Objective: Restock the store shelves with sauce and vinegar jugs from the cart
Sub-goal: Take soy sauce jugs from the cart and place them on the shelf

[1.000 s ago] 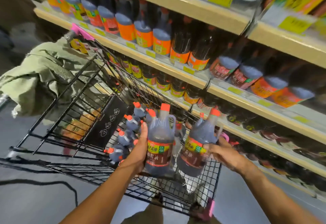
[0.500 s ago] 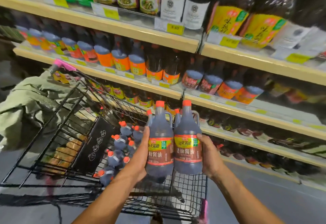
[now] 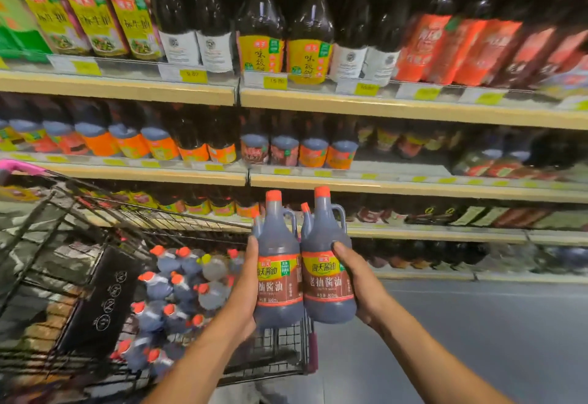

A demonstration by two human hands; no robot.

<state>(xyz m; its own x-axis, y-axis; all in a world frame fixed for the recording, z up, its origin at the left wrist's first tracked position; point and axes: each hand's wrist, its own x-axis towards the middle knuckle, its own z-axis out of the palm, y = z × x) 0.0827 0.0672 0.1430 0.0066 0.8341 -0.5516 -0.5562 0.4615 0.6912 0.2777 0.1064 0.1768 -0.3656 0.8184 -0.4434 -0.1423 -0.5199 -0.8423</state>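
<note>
Jugs of dark sauce fill both hands. The left hand (image 3: 245, 292) grips the left jug (image 3: 278, 279) from its outer side, thumb laid up the near face and fingers hidden behind it. The right hand (image 3: 361, 286) grips the right jug (image 3: 327, 282) the same way from the opposite side, thumb at the label's edge. The two jugs stand upright between the hands with their bodies touching, each with an orange cap, a loop handle at the shoulder and a yellow-and-maroon label. Behind each one a second orange-capped neck (image 3: 306, 212) pokes up; how those are held cannot be told. Below and to the left of the left hand sits the wire cart (image 3: 280, 349), with more orange-capped jugs (image 3: 178, 292) heaped in its basket, a black panel (image 3: 101, 302) farther left, and a pink handle (image 3: 22, 166) far up to the left. Above and beyond both hands run the store shelves (image 3: 381, 185), crowded with dark bottles and yellow price tags (image 3: 275, 83). The board just past the caps carries orange-labelled bottles (image 3: 313, 152). Right of the right hand and beneath its forearm lies grey floor (image 3: 477, 324).
</note>
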